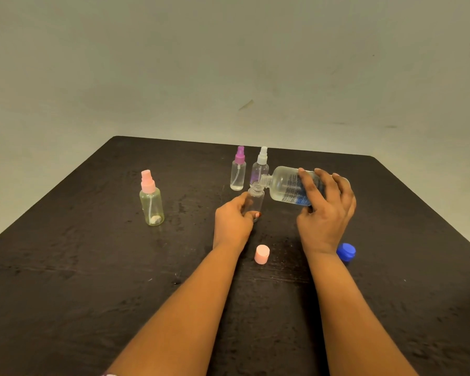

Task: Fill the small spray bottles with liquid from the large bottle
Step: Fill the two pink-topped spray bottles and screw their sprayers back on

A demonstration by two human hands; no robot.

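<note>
My right hand (pixel 326 204) grips the large clear bottle (pixel 288 187), which is tipped on its side with its open neck just over the mouth of a small uncapped bottle (pixel 256 198). My left hand (pixel 235 217) holds that small bottle upright on the dark table (pixel 92 267). Behind them stand a small spray bottle with a purple top (pixel 238 169) and one with a white top (pixel 260 166). A spray bottle with a pink top (pixel 151 199) stands apart at the left.
A pink cap (pixel 261 254) lies on the table between my forearms. A blue cap (pixel 346 252) lies just right of my right wrist. A pale wall rises behind the table's far edge.
</note>
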